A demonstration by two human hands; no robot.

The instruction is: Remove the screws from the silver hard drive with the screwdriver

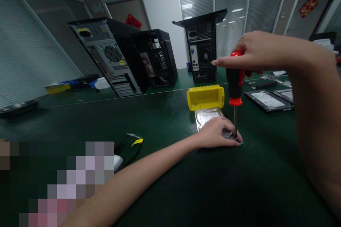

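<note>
A flat rectangular hard drive (206, 115) with a dull silver metal casing and a pale printed label lies on the dark green felt-like table surface (160, 120), in the middle of the view and just in front of the person. The left hand (217, 133) rests palm-down on its near end, fingers spread loosely over the metal and pressing on it rather than wrapped around it. At the drive's near right corner stands a screwdriver (235, 85), upright, its thin steel shaft touching down right beside the left fingertips. Its chunky handle is matte black with a glossy red cap and collar, and the right hand (253, 55) is closed around the top of it from above. Touching the drive's far end is an open yellow plastic box (205, 97) with rounded corners. To the right, well apart, lie more bare hard drives (268, 100) with white labels. Along the far side of the table stand three black metal computer cases (157, 58) with perforated rear panels.
</note>
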